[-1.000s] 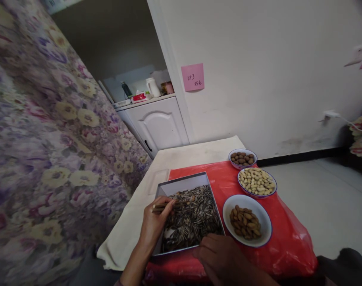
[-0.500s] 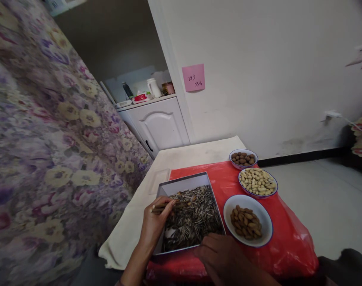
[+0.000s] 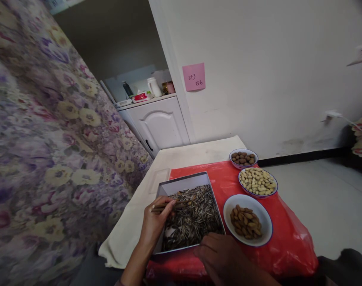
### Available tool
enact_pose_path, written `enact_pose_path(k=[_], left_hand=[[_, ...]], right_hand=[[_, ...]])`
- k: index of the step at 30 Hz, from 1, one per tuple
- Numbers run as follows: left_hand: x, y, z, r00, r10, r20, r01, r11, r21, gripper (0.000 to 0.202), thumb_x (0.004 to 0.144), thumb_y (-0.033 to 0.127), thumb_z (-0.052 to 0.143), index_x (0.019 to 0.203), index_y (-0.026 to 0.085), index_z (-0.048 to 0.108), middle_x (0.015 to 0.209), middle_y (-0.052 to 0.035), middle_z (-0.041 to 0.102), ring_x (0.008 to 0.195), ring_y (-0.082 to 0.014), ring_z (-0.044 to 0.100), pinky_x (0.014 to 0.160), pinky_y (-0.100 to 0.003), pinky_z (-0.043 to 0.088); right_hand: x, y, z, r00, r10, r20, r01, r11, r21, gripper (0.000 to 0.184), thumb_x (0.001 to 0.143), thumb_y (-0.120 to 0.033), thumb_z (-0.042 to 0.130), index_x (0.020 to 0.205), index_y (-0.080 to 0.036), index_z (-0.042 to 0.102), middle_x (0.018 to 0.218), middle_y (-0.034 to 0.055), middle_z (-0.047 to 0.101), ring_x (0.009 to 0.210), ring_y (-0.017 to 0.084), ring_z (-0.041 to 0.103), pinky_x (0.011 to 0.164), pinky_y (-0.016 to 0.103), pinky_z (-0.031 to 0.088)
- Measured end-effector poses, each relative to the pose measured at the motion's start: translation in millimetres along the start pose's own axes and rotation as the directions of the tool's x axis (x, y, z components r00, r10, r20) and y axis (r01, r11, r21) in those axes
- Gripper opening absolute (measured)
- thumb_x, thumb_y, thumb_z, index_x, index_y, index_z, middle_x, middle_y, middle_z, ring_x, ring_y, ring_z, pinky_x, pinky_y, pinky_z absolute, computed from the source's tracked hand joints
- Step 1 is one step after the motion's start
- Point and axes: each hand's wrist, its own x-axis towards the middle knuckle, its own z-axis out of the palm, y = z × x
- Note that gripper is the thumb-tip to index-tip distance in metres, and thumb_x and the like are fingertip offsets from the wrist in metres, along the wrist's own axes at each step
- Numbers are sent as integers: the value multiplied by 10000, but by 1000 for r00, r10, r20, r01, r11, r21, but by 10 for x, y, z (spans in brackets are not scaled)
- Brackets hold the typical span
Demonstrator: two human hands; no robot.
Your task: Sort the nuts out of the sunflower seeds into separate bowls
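My left hand [image 3: 157, 212] is closed around a pair of wooden chopsticks [image 3: 160, 207], whose tips reach in among striped sunflower seeds [image 3: 199, 216]. The seeds fill a shallow white box [image 3: 183, 182], and a few brownish pieces, too small to name surely, lie among them near the tips. At the box's near right corner my right hand [image 3: 218, 252] rests with its fingers bent over the rim, gripping it; the fingertips are partly hidden. Just right of the box stands a bowl [image 3: 266, 222] with almonds [image 3: 245, 222] in it.
Behind the almonds, a bowl of peanuts in the shell [image 3: 257, 181] and a bowl of round brown nuts [image 3: 243, 158] line the table's right side. Red plastic sheeting [image 3: 219, 178] covers part of the cream tablecloth [image 3: 199, 149]. A floral curtain [image 3: 64, 159] hangs at left.
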Motion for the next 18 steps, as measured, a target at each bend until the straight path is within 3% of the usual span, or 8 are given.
enact_pose_path(k=[18], left_hand=[[-18,18,-6,1000,-7,-20,7,1000,-4,243,833,401,654,744,176,675,627,12,622,591,-143,599,578,-226,453]], right_hand=[[0,8,5,1000,11,-6,-11,1000,14,173,820,-62,515,919,-188,580,838,30,613,729,177,521,596,298,299]])
